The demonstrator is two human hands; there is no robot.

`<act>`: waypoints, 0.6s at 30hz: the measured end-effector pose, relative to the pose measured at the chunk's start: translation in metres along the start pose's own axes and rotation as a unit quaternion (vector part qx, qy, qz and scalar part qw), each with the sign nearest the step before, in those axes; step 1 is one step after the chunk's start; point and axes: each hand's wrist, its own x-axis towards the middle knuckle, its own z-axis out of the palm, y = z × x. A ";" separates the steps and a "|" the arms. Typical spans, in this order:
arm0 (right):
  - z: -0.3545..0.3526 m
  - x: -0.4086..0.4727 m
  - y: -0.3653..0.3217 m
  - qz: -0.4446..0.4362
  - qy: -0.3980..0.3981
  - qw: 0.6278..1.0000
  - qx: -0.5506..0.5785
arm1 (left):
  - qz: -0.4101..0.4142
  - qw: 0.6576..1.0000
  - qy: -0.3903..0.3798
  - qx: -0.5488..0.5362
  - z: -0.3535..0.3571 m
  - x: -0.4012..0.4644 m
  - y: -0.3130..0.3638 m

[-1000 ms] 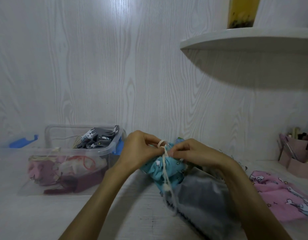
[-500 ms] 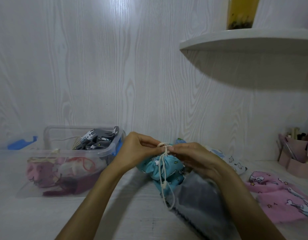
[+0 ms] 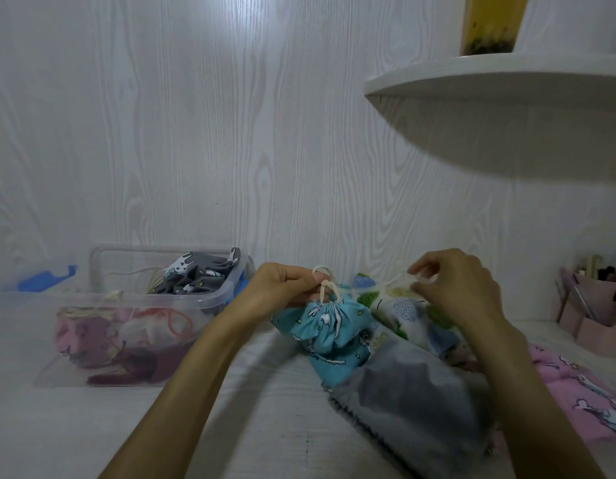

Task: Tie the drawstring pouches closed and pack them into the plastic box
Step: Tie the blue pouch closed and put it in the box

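Since 0.5 s ago our right hand (image 3: 458,288) has pulled the cord (image 3: 368,288) rightward, pinching it, while our left hand (image 3: 285,288) pinches the teal pouch (image 3: 329,326) neck loop.

plastic box (image 3: 209,300) left, pouches inside — drawstring pouch (image 3: 329,326) centre, pen holder (image 3: 597,305) far right

No readable text, label, brand, number or sign appears anywhere in this view. The teal pouch (image 3: 329,326) and the pink fabric (image 3: 583,392) at near right carry only printed cartoon figures and stars, with no lettering. The clear plastic box (image 3: 126,305) at left shows no marking that can be read.
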 end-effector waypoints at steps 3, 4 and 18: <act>-0.012 0.003 0.011 0.053 -0.222 0.972 -0.060 | -0.013 1.000 0.001 -0.007 0.000 0.001 0.000; -0.015 0.004 0.009 0.038 -0.233 0.970 -0.049 | -0.016 1.000 -0.001 -0.006 0.001 0.001 0.000; 0.026 -0.011 -0.037 -0.155 -0.286 0.935 0.144 | 0.012 1.000 0.004 0.021 0.005 -0.005 0.000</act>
